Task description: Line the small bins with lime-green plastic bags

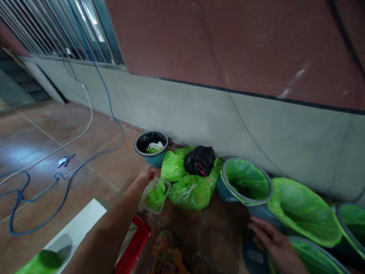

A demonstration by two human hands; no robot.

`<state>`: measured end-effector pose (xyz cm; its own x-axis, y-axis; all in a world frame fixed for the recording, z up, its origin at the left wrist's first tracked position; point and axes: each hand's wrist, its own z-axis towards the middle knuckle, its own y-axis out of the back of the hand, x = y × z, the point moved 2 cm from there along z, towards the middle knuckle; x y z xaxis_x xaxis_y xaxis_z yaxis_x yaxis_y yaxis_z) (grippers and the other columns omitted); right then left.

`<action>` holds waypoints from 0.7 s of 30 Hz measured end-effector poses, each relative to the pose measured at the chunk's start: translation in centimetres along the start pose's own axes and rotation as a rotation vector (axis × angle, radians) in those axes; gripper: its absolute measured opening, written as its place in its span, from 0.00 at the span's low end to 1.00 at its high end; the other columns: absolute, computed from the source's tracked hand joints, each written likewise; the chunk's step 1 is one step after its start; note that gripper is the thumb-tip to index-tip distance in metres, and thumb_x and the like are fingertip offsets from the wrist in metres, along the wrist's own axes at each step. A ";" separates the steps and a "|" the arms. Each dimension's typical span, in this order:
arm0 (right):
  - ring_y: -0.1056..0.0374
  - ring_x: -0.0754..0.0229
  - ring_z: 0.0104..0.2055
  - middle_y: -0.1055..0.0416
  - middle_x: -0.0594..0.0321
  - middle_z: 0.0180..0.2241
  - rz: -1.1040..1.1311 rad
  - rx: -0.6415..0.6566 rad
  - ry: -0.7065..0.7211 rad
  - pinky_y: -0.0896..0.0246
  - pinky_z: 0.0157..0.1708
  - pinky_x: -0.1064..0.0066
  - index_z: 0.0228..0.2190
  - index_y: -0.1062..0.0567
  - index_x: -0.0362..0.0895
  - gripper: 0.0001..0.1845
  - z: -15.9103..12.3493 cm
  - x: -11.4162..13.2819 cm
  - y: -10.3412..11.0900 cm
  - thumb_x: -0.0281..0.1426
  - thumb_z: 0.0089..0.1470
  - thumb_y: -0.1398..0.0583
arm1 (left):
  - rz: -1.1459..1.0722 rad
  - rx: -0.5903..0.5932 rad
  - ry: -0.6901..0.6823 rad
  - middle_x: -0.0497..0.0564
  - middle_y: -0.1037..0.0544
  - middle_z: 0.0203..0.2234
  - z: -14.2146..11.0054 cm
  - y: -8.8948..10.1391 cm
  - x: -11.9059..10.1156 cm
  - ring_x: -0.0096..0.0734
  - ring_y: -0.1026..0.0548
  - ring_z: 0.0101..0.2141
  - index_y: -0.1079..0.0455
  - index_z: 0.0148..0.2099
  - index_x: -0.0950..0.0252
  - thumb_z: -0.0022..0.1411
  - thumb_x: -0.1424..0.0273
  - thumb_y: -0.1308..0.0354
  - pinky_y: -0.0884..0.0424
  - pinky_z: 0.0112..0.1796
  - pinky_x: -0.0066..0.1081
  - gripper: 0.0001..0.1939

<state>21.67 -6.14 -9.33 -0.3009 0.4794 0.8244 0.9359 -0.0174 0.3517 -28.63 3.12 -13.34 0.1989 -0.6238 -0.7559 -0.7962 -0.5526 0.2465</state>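
Observation:
My left hand reaches forward and grips the near edge of a clear plastic tray that holds a green bag. The tray hangs just above the tiled floor, in front of a pile of tied green bags with a black bag on top. My right hand rests, fingers spread, on the rim of a blue bin lined with a green bag at the lower right.
A dark bin with a black liner stands by the wall. Several more green-lined blue bins line the wall on the right. A blue cable and a white cable trail over the floor at left. A red crate sits below my left arm.

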 end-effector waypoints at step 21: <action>0.33 0.63 0.37 0.29 0.60 0.39 0.303 0.518 -0.180 0.38 0.28 0.76 0.34 0.31 0.45 0.09 11.5 16.9 -43.9 0.38 0.58 0.42 | -0.290 -0.204 0.036 0.46 0.32 0.17 14.1 0.4 -3.4 0.24 0.33 0.17 0.30 0.37 0.72 0.60 0.76 0.46 0.35 0.19 0.24 0.05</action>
<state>-22.36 12.78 -15.89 -0.0151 0.6609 0.7503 0.9557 0.2302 -0.1836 -37.70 12.83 -19.28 0.4233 -0.4419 -0.7909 -0.5740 -0.8062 0.1432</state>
